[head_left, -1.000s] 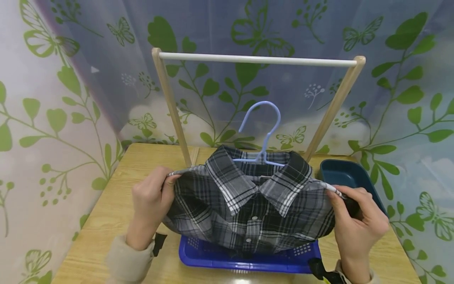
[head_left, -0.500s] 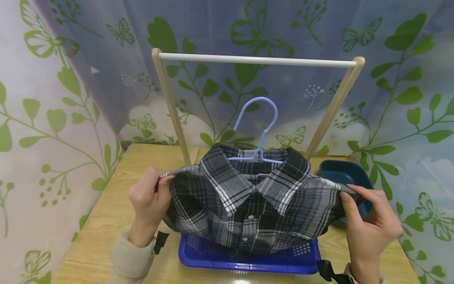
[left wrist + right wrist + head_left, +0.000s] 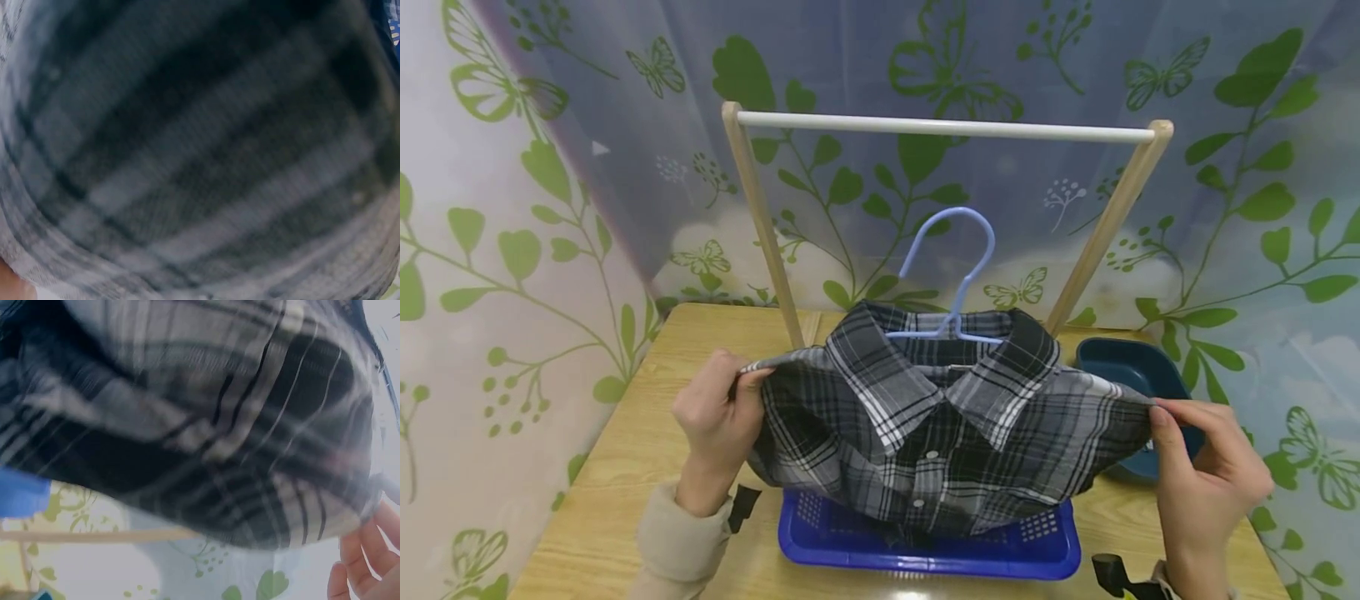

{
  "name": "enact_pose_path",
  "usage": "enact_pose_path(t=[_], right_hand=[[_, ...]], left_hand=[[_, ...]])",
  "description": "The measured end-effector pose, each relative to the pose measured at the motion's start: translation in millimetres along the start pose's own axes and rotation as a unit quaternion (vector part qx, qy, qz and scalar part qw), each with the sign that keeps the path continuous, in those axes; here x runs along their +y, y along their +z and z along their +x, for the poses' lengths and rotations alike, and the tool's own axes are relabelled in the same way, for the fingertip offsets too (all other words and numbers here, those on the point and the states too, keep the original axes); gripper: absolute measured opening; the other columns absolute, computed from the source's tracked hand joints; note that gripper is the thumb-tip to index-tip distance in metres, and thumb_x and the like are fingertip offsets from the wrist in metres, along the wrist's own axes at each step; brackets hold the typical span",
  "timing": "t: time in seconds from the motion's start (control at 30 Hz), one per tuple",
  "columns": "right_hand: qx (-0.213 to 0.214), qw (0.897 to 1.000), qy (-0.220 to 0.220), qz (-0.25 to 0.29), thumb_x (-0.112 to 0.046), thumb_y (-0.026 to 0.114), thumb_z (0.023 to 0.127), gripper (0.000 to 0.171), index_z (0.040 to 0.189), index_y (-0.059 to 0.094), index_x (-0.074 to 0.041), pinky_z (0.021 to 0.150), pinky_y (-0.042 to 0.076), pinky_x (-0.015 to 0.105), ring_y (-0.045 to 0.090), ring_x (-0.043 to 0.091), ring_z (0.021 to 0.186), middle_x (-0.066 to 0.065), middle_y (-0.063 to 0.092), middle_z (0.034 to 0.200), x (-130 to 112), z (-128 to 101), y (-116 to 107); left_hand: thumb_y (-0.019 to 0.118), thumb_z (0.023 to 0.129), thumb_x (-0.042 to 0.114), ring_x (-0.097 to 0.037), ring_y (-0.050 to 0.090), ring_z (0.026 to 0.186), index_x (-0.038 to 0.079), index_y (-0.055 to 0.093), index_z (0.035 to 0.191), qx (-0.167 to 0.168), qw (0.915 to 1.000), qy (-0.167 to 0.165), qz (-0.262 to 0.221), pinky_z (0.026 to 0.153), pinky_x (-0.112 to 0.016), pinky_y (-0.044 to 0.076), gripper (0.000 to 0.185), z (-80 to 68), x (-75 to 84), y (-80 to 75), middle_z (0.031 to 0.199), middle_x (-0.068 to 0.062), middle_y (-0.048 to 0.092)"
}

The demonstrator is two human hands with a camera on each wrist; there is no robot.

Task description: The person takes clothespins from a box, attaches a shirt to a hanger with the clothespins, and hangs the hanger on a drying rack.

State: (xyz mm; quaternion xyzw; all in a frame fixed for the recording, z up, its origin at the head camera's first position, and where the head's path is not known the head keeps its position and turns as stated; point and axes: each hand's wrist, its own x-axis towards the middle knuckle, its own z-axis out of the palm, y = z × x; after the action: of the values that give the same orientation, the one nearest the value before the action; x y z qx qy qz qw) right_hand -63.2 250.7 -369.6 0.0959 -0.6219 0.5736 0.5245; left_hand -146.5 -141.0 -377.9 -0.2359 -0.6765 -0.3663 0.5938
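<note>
A grey and black plaid shirt [image 3: 842, 442] with a collar and white buttons is held up by its shoulders over a blue basket [image 3: 925, 565]. My left hand [image 3: 721, 417] grips its left shoulder, thumb on the near side. At the opposite shoulder my right hand [image 3: 1213, 467] pinches the cloth between thumb and fingers. A light blue hanger [image 3: 958, 287] sits inside the collar, its hook rising above the neck; its arms are mostly hidden in the shirt. Plaid cloth [image 3: 200, 150] fills the left wrist view. In the right wrist view, fingers [image 3: 369, 544] touch the shirt's edge.
Behind the shirt stands a wooden rack with a white rail [image 3: 940, 127]. A dark teal tray [image 3: 1165, 354] lies at the back right of the wooden table [image 3: 617, 500]. Patterned curtains [image 3: 850, 50] surround the table at the back and sides.
My right hand has moved outward to the right along the shirt's shoulder, stretching the cloth wider. The left hand has shifted slightly left, and the hanger's hook has swayed a little.
</note>
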Motion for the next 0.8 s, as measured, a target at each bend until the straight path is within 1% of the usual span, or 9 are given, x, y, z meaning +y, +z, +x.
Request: enact_pose_path(t=[0.2,0.27,0.37,0.53,0.57,0.63,0.7,0.77,0.8], right_hand=[[-0.001,1.0,-0.001,-0.011,0.014,0.064,0.088,0.011,0.084,0.066,0.024,0.081,0.049,0.022,0.065,0.015,0.08,0.016,0.071,0.081,14,0,-19],[-0.006,0.999,-0.002,-0.032,0.01,0.063,0.091,0.015,0.084,0.067,0.022,0.08,0.049,0.021,0.066,0.012,0.078,0.013,0.07,0.081,20,0,-27],[-0.019,0.995,-0.004,-0.094,0.006,0.06,0.095,0.019,0.086,0.068,0.02,0.079,0.047,0.018,0.064,0.005,0.077,0.002,0.07,0.083,32,2,-41],[-0.023,0.982,0.006,-0.186,-0.001,0.061,0.096,0.022,0.087,0.07,0.017,0.079,0.042,0.016,0.061,-0.003,0.078,-0.014,0.068,0.085,59,10,-66],[-0.026,0.978,0.013,-0.205,-0.004,0.061,0.097,0.023,0.089,0.071,0.016,0.079,0.042,0.016,0.06,-0.004,0.078,-0.013,0.069,0.085,64,11,-71],[-0.034,0.97,0.029,-0.24,-0.008,0.061,0.098,0.025,0.091,0.072,0.014,0.078,0.041,0.016,0.059,-0.005,0.079,-0.019,0.067,0.086,71,14,-78],[-0.038,0.962,0.059,-0.265,-0.012,0.06,0.1,0.027,0.095,0.072,0.012,0.077,0.039,0.017,0.057,-0.005,0.079,-0.023,0.065,0.085,79,14,-83],[-0.042,0.955,0.08,-0.282,-0.014,0.059,0.1,0.028,0.098,0.072,0.011,0.075,0.038,0.017,0.055,-0.005,0.078,-0.025,0.064,0.085,89,13,-89],[-0.042,0.954,0.088,-0.283,-0.013,0.059,0.1,0.026,0.099,0.072,0.01,0.075,0.038,0.017,0.055,-0.005,0.077,-0.028,0.062,0.084,95,12,-91]], left_hand=[[0.058,0.1,0.038,-0.013,0.029,0.043,0.002,0.05,0.06,0.005,0.9999,0.009,-0.009,0.041,-0.027,0.024,0.054,0.0,-2.7,2.1,0.053,-0.006,0.041],[0.059,0.1,0.038,-0.013,0.029,0.043,0.002,0.05,0.06,0.006,0.9999,0.01,-0.01,0.041,-0.027,0.024,0.054,-0.4,-3.9,2.2,0.053,-0.006,0.041],[0.059,0.099,0.037,-0.013,0.029,0.043,0.001,0.05,0.06,0.006,0.9999,0.008,-0.008,0.041,-0.026,0.025,0.054,-1.4,-5.2,0.8,0.053,-0.007,0.042],[0.059,0.099,0.038,-0.014,0.031,0.042,0.001,0.051,0.061,0.004,0.9999,0.009,-0.004,0.041,-0.027,0.026,0.054,-1.8,-5.7,-1.0,0.053,-0.008,0.044],[0.059,0.099,0.038,-0.014,0.031,0.042,0.001,0.051,0.06,0.005,0.9999,0.011,-0.004,0.041,-0.027,0.026,0.054,-1.3,-5.2,-0.9,0.053,-0.008,0.044],[0.059,0.099,0.037,-0.014,0.03,0.042,0.001,0.05,0.06,0.004,0.9999,0.014,-0.007,0.041,-0.027,0.026,0.054,0.0,-4.3,-0.3,0.053,-0.007,0.043],[0.059,0.1,0.037,-0.013,0.029,0.042,0.002,0.05,0.06,0.003,0.9998,0.017,-0.008,0.041,-0.027,0.025,0.054,1.0,-3.5,0.2,0.053,-0.007,0.042],[0.059,0.1,0.037,-0.012,0.027,0.042,0.002,0.049,0.061,0.001,0.9998,0.017,-0.007,0.041,-0.027,0.024,0.053,1.7,-3.2,0.4,0.053,-0.007,0.041],[0.059,0.1,0.037,-0.012,0.027,0.042,0.002,0.05,0.061,0.0,0.9998,0.017,-0.007,0.041,-0.027,0.024,0.053,1.7,-3.1,0.3,0.053,-0.006,0.04]])
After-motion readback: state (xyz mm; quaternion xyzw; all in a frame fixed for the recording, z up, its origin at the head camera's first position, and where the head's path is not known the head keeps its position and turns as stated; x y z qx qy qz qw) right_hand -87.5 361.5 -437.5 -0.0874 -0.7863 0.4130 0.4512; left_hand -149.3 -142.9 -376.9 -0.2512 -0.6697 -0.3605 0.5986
